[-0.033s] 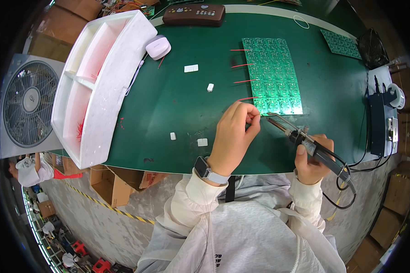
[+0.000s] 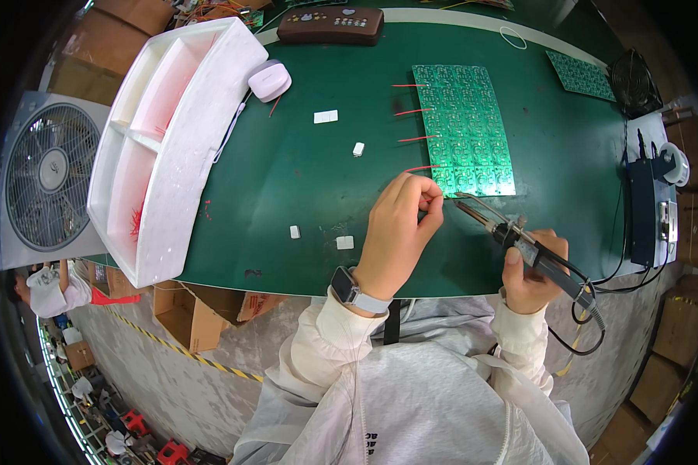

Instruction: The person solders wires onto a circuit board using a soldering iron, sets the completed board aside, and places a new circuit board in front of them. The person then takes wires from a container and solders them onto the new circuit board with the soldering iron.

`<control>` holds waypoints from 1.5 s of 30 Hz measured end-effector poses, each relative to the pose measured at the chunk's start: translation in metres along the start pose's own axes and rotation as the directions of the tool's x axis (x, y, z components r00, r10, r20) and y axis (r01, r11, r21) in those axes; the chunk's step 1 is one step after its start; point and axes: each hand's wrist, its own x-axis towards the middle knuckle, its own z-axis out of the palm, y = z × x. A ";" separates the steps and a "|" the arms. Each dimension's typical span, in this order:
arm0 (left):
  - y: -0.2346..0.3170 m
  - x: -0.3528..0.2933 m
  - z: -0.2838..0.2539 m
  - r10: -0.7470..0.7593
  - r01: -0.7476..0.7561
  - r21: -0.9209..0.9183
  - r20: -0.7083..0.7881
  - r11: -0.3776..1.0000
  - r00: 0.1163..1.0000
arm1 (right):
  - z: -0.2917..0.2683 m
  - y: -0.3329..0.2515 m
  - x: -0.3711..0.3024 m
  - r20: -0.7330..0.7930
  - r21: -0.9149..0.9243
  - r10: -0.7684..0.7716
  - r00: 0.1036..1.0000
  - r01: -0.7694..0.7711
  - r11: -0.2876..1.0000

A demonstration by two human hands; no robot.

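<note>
A green panel of circuit boards (image 2: 465, 128) lies on the green work table. Several short red wires (image 2: 416, 139) stick out past its left edge. At the panel's near left corner my left hand (image 2: 403, 221) is closed in a pinch, and whatever the fingertips hold is hidden. My right hand (image 2: 533, 275) grips a soldering iron (image 2: 526, 246) with a thin metal guide tube along it. The tip of that tube reaches the panel's near edge, close to my left fingertips.
At the left stands a white divided foam tray (image 2: 190, 163) with red wires inside, beside a fan (image 2: 53, 170). Small white pieces (image 2: 326, 117) and a pale case (image 2: 270, 80) lie nearby. A brown case (image 2: 329, 26) is at the back. Right are a soldering station (image 2: 650, 209) and another green panel (image 2: 582, 75).
</note>
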 end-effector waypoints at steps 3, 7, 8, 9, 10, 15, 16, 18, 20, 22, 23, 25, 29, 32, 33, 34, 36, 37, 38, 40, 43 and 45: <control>-0.001 0.001 0.002 0.007 -0.007 -0.005 0.004 1.000 1.000 | -0.001 0.005 -0.004 -0.135 0.017 -0.025 0.990 0.028 0.999; -0.001 0.002 0.004 0.018 -0.018 0.006 0.010 1.000 1.000 | -0.006 0.008 -0.004 -0.331 0.099 0.083 0.940 -0.053 0.994; -0.001 0.003 0.003 0.019 -0.019 0.008 0.006 1.000 1.000 | -0.005 0.007 -0.003 -0.329 0.101 0.081 0.941 -0.050 0.994; -0.001 0.003 0.003 0.016 -0.016 0.014 0.011 1.000 1.000 | -0.003 0.006 -0.002 -0.326 0.117 0.117 0.938 -0.082 0.990; -0.001 0.004 0.000 0.016 -0.017 0.026 0.007 1.000 1.000 | 0.000 0.004 0.001 -0.320 0.140 0.147 0.936 -0.107 0.984; 0.006 0.001 -0.002 0.055 -0.054 0.071 -0.013 0.996 0.998 | 0.001 0.006 0.000 -0.313 0.138 0.145 0.939 -0.106 0.985; 0.005 -0.001 0.001 0.076 -0.074 0.036 -0.028 0.997 0.997 | -0.003 0.010 -0.001 -0.329 0.111 0.111 0.938 -0.079 0.991; 0.009 -0.009 0.002 0.053 -0.053 0.001 -0.022 0.999 0.998 | -0.001 0.004 0.001 -0.397 0.158 0.195 0.897 -0.142 0.977; 0.014 -0.023 -0.002 0.040 -0.040 0.015 -0.024 0.999 0.999 | -0.002 0.005 0.002 -0.360 0.162 0.231 0.904 -0.183 0.970; 0.019 -0.033 -0.005 0.018 -0.018 -0.002 -0.011 1.000 1.000 | 0.000 -0.001 0.012 -0.301 0.161 0.260 0.917 -0.220 0.962; 0.020 -0.037 -0.007 0.014 -0.014 -0.003 -0.006 1.000 1.000 | 0.002 -0.003 0.018 -0.292 0.173 0.241 0.926 -0.197 0.965; 0.029 -0.044 -0.013 0.066 -0.061 0.096 -0.050 0.993 0.997 | 0.004 0.000 0.035 -0.272 0.091 0.194 0.943 -0.175 0.980; 0.048 -0.039 -0.069 0.097 -0.075 0.316 -0.056 0.946 0.994 | 0.010 0.010 0.070 -0.252 0.038 0.134 0.958 -0.129 0.991; 0.055 -0.001 -0.179 0.258 -0.116 0.511 -0.217 0.852 0.941 | 0.010 0.040 0.101 -0.190 0.093 0.163 0.968 -0.147 0.985; 0.047 0.014 -0.209 0.167 0.047 0.438 -0.438 0.898 0.883 | 0.011 0.054 0.109 -0.174 0.103 0.135 0.976 -0.118 0.988; 0.031 0.033 -0.254 0.132 0.165 0.505 -0.501 0.847 0.855 | 0.019 0.061 0.114 -0.174 0.107 0.122 0.977 -0.104 0.989; -0.022 0.058 -0.349 0.343 0.197 0.705 -0.545 0.681 0.765 | 0.039 0.068 0.124 -0.148 0.164 0.111 0.983 -0.086 0.983; -0.055 0.054 -0.400 0.312 0.284 0.762 -0.532 0.582 0.787 | 0.051 0.066 0.125 -0.132 0.190 0.095 0.987 -0.069 0.979; -0.094 0.047 -0.443 0.144 0.444 0.799 -0.535 0.404 0.832 | 0.060 0.065 0.121 -0.097 0.226 0.125 0.987 -0.100 0.969; -0.159 0.039 -0.474 -0.059 0.470 0.788 -0.489 0.398 0.870 | 0.069 0.051 0.113 -0.070 0.236 0.169 0.983 -0.148 0.960; -0.179 0.050 -0.471 -0.321 0.543 0.684 -0.438 0.486 0.840 | 0.072 0.045 0.101 -0.061 0.263 0.161 0.985 -0.140 0.955; -0.180 0.056 -0.468 -0.299 0.504 0.681 -0.405 0.532 0.864 | 0.069 0.048 0.100 -0.054 0.215 0.139 0.989 -0.124 0.969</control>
